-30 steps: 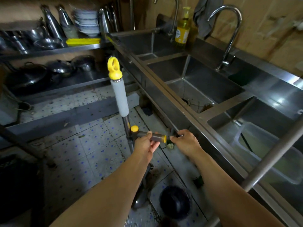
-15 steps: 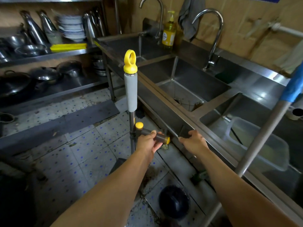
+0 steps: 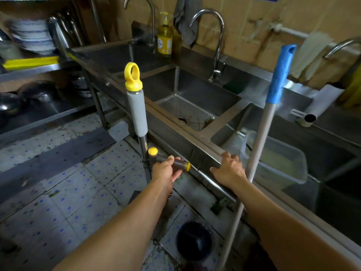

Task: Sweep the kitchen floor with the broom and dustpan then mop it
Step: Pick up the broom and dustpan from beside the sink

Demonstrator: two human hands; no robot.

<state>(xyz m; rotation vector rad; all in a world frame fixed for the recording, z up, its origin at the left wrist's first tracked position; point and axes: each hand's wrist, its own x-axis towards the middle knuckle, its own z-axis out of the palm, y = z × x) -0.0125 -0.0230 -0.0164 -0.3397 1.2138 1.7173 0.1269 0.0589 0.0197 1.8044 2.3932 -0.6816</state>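
A mop handle [image 3: 137, 112] with a grey foam grip and a yellow ring cap stands upright in front of the sink. My left hand [image 3: 166, 170] is closed around its dark side lever [image 3: 176, 163] with yellow ends. My right hand [image 3: 229, 169] rests on the front rim of the steel sink unit [image 3: 195, 141], fingers spread, holding nothing. A second pole [image 3: 259, 139], grey with a blue grip on top, leans against the sink just right of that hand. The mop head is hidden behind my left arm.
A round black drain cover [image 3: 194, 240] sits in the dirty tiled floor [image 3: 82, 182] below my arms. A plastic tub [image 3: 281, 161] of yellowish liquid lies in the right basin. Shelves with pots and plates [image 3: 31, 36] stand at the left. Soap bottle [image 3: 165, 39] and taps line the back.
The view has lifted and shifted right, bringing the blue-gripped pole fully into sight. My right hand moved up from near the lever's end onto the sink rim. My left hand stays on the lever.
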